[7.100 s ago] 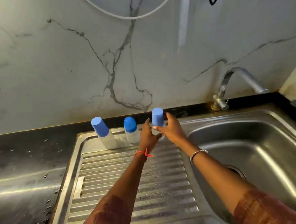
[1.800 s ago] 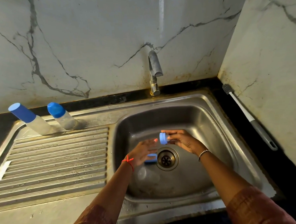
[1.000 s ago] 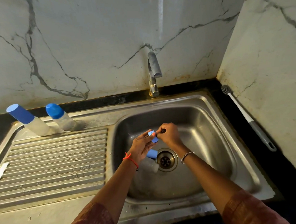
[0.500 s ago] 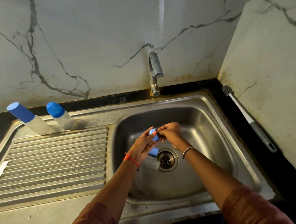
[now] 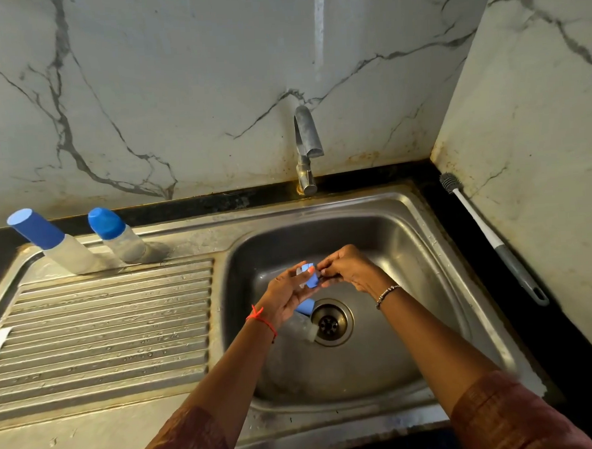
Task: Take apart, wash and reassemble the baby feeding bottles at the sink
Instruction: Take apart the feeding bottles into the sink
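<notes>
Head cam: both hands meet over the sink basin (image 5: 409, 252). L hand (image 5: 284, 293) grips a small blue ring (image 5: 310, 279) w/ a clear teat in it. R hand (image 5: 346, 268) pinches the same ring from the right, fingers curled. Below them, on the basin floor, a clear bottle body (image 5: 301, 327) lies on its side by the drain (image 5: 330, 322), w/ a blue cap (image 5: 305, 306) touching it. Tall-capped bottle (image 5: 59, 243) & round-capped bottle (image 5: 120, 235) stand closed behind the drainboard (image 5: 104, 330). Both are cloudy, contents can't tell. Brush (image 5: 490, 234) lies on the counter, right of the basin.
</notes>
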